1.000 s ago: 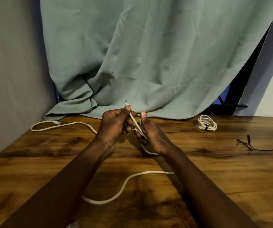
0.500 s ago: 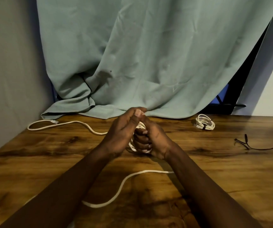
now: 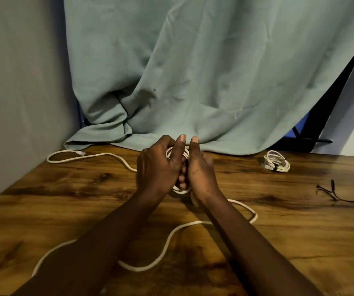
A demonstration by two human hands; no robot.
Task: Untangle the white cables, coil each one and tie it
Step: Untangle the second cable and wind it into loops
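From the head camera, your left hand (image 3: 159, 167) and right hand (image 3: 201, 169) are pressed together above the middle of the wooden worktop (image 3: 278, 242), both clamped on a small coil (image 3: 177, 154) of white cable; loops of it show between your fingers and below your palms. The loose white cable (image 3: 167, 242) trails from the hands in a curve toward the near edge, passing under your forearms. Another stretch of cable (image 3: 99, 155) lies along the far left edge, ending in a connector (image 3: 80, 153) near the back left corner. A finished, tied cable bundle (image 3: 276, 164) rests near the far right edge. Dark ties (image 3: 330, 192) lie by the right edge. A green curtain (image 3: 193, 71) hangs behind.
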